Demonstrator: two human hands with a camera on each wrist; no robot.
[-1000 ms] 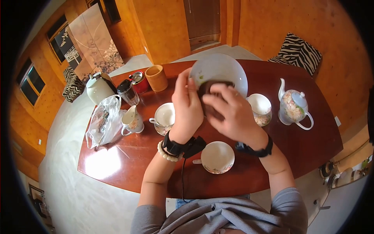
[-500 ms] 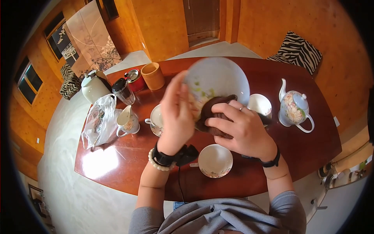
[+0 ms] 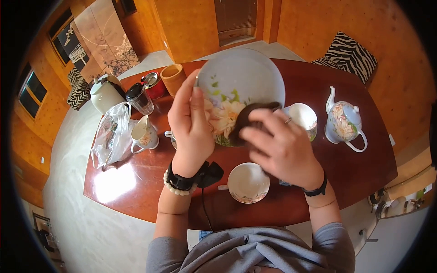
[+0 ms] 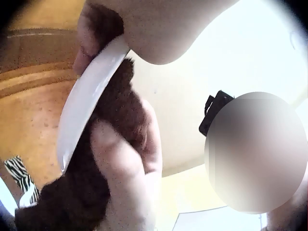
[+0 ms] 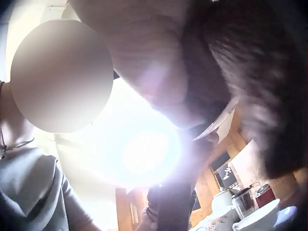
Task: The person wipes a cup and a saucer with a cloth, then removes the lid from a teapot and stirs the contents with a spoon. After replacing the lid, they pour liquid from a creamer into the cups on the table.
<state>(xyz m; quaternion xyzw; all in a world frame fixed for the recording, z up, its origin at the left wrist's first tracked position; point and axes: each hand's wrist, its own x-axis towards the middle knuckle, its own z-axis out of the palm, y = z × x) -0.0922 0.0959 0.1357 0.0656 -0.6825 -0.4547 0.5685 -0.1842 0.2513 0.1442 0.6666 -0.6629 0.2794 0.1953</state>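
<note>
In the head view a white plate (image 3: 246, 68) with painted flowers and green leaves is held up over the table, its face tilted toward me. My left hand (image 3: 191, 125) grips it at the left edge, thumb in front. A bunched dark brown cloth (image 3: 248, 119) is in my right hand (image 3: 284, 148), against the plate's lower right face. Seen from the left wrist, the plate (image 4: 82, 110) is nearly edge-on, with brown cloth (image 4: 122, 96) on its face and more under the left fingers. Below the hands stands a floral teacup (image 3: 248, 183).
Another teacup (image 3: 304, 119) and a floral teapot (image 3: 344, 125) stand to the right. On the left are a milk jug (image 3: 144, 135), plastic bag (image 3: 111, 136), pale kettle (image 3: 102, 98), black-lidded glass (image 3: 140, 101), red tin (image 3: 154, 86) and wooden cup (image 3: 173, 78). A cable (image 3: 205, 207) trails from the left wrist.
The plate and left hand have shifted left, uncovering more of the painted flowers. My right hand has moved the cloth across the plate toward its lower right.
</note>
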